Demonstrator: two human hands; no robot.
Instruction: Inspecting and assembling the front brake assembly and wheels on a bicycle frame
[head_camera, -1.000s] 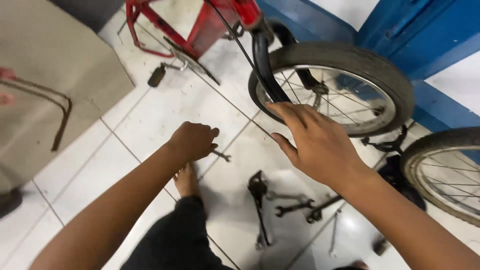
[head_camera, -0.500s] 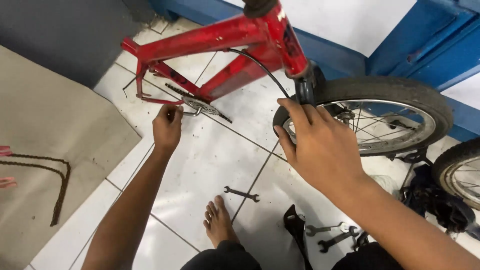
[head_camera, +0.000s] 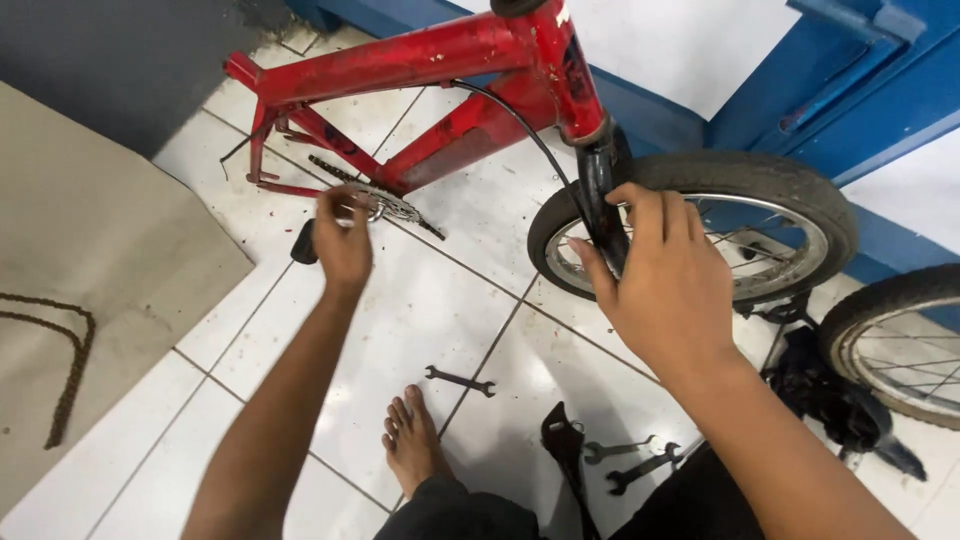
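Observation:
A small red bicycle frame (head_camera: 420, 60) stands on white floor tiles, its black front fork (head_camera: 600, 190) over the front wheel (head_camera: 800, 200). My right hand (head_camera: 660, 280) is wrapped around the fork just above the tyre. My left hand (head_camera: 342, 240) reaches to the crank and chainring (head_camera: 385, 205), fingers closed at the crank arm next to a black pedal (head_camera: 303, 242). A black cable (head_camera: 510, 110) runs down along the frame.
A spanner (head_camera: 460, 380) lies on the tiles by my bare foot (head_camera: 412, 440). More spanners (head_camera: 630, 460) and a black tool (head_camera: 565, 445) lie nearer me. A loose chain (head_camera: 70, 380) rests on cardboard (head_camera: 100, 270) at left. A second wheel (head_camera: 900, 340) stands at right by blue panels (head_camera: 860, 110).
The view has tilted up and closer to the bike. My left hand rose from the floor to the crank. My right hand stayed at the front wheel, closing on the fork.

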